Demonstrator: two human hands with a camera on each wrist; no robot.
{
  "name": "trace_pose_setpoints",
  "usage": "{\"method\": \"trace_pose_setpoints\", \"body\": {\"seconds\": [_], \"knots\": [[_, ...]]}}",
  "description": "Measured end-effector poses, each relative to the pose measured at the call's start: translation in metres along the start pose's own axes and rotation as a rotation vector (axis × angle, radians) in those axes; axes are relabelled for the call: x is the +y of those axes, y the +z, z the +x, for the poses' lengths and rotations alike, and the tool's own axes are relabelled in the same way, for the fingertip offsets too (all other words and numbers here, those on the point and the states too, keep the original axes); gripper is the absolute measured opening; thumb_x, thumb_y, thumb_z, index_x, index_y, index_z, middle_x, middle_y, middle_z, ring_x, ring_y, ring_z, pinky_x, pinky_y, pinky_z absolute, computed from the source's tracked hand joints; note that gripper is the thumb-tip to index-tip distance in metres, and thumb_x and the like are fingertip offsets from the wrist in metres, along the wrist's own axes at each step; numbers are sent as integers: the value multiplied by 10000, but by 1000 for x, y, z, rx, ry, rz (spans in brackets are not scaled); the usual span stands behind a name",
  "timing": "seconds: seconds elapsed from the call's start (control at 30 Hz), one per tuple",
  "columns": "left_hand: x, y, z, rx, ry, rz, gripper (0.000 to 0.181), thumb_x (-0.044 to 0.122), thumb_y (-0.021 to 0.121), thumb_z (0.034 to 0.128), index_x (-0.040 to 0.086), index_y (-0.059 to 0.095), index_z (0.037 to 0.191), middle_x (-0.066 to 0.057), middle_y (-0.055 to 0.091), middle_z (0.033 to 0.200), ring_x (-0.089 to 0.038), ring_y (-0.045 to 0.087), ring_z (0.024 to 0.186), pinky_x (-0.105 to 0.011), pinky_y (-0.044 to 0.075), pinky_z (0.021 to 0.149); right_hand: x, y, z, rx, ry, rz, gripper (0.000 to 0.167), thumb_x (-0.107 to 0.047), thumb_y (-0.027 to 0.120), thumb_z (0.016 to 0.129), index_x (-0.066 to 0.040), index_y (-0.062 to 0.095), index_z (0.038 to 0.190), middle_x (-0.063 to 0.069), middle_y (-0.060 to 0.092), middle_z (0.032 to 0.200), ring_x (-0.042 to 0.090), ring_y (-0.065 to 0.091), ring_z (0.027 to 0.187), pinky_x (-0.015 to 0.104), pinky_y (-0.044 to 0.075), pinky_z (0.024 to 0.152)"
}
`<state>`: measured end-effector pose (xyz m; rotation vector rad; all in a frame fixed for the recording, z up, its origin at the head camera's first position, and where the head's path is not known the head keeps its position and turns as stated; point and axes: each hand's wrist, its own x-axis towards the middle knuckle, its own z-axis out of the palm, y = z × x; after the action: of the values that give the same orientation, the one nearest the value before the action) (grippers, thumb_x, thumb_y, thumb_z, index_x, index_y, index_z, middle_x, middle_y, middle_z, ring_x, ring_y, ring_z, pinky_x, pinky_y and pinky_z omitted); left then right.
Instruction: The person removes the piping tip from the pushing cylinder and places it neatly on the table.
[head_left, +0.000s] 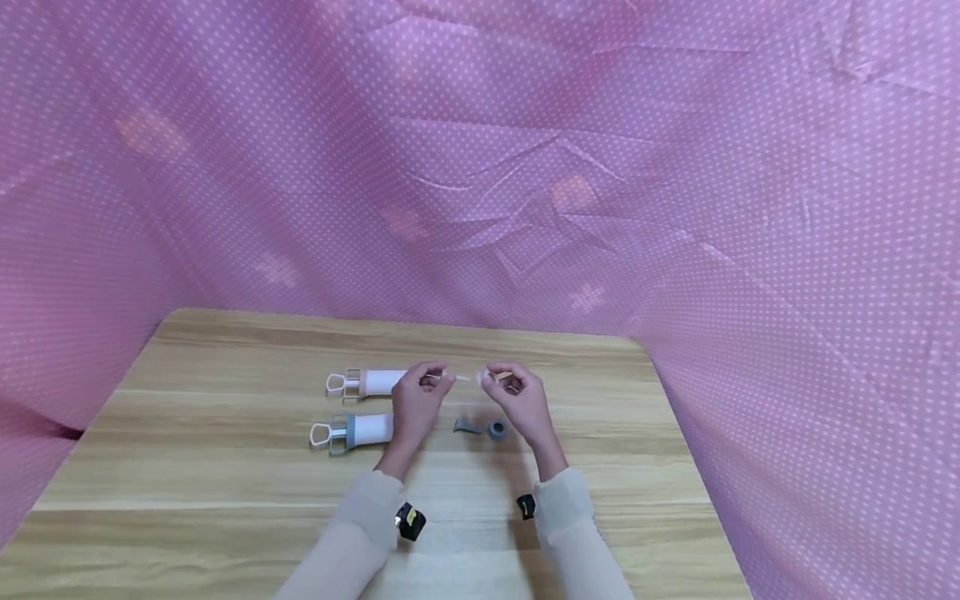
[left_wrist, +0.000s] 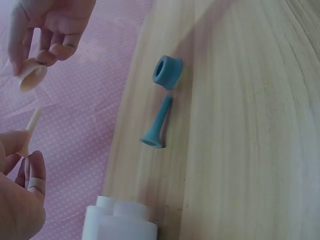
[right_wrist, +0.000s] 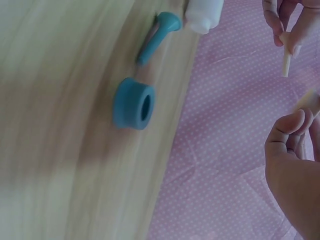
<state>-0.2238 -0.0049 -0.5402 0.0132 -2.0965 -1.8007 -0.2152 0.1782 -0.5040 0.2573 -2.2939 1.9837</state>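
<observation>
My left hand (head_left: 416,406) pinches a cream nozzle (left_wrist: 34,120) by its wide base, the slim tube pointing toward my other hand. Facing it, my right hand (head_left: 525,406) holds a cream ring-shaped cap (left_wrist: 33,77) between thumb and fingers, its opening turned toward the nozzle. A small gap separates the two pieces, both held above the table. On the wood below lie a blue-green nozzle (left_wrist: 159,122) and a matching ring cap (right_wrist: 134,105), apart from each other.
Two white plunger tubes lie on the table (head_left: 225,467) at the left: one with a pinkish collar (head_left: 383,382) farther back, one with a blue collar (head_left: 372,429) nearer. My left hand partly covers their right ends. A pink dotted cloth (head_left: 480,167) hangs around the table.
</observation>
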Motion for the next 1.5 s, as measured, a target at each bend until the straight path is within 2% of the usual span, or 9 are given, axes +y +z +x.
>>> {"method": "trace_pose_setpoints", "body": {"seconds": [0.17,0.3,0.4,0.67,0.9,1.23,1.4,1.5], "knots": [[-6,0,-1,38,-31,58,186,32,803,835,15,776,1019,-119,736,954,-233,705,803,-195,532,662,-12,1,-7,17,-7,-46,295,15,734,895,147,657,1147,301,621,1068,172,567,807,183,489,693],[-10,2,-1,53,-23,97,198,22,777,840,4,778,1037,-126,742,957,-248,713,807,-207,534,660,-8,2,-6,45,-14,-49,267,25,733,889,122,678,1131,293,624,1060,165,563,792,189,477,672],[-15,6,-1,44,-24,109,208,17,767,840,-16,773,1045,-135,747,961,-259,719,803,-239,552,661,-2,1,-4,63,-4,-43,271,41,735,883,121,679,1135,304,623,1091,170,563,792,183,476,668],[-24,16,-5,-10,-102,116,214,-1,771,845,-19,757,1057,-166,747,983,-277,735,825,-359,596,717,23,-5,-3,67,116,-29,337,11,721,913,157,629,1202,316,602,1182,184,583,823,174,502,643],[-25,25,-3,-6,-88,135,216,-22,766,837,-36,751,1052,-166,747,981,-292,736,824,-413,604,731,66,-11,10,129,127,-42,340,-36,760,896,100,668,1194,253,621,1137,139,567,808,169,488,616],[-31,38,3,-8,-62,202,198,-30,731,858,-36,759,1053,-158,753,987,-278,740,826,-420,601,740,77,-15,19,149,117,-123,294,-64,780,878,34,708,1146,193,630,1120,120,580,794,190,494,633],[-32,40,1,-8,-57,244,197,-48,731,853,-36,762,1047,-148,757,983,-272,741,821,-434,590,770,80,-16,21,133,166,-143,289,-72,772,891,25,706,1155,152,621,1136,129,578,817,200,501,640],[-32,42,0,-16,-69,258,196,-40,727,861,-29,760,1054,-142,756,986,-267,736,829,-441,584,778,83,-17,23,131,191,-145,288,-82,767,897,32,702,1154,135,647,1076,134,600,795,211,515,631]]}}
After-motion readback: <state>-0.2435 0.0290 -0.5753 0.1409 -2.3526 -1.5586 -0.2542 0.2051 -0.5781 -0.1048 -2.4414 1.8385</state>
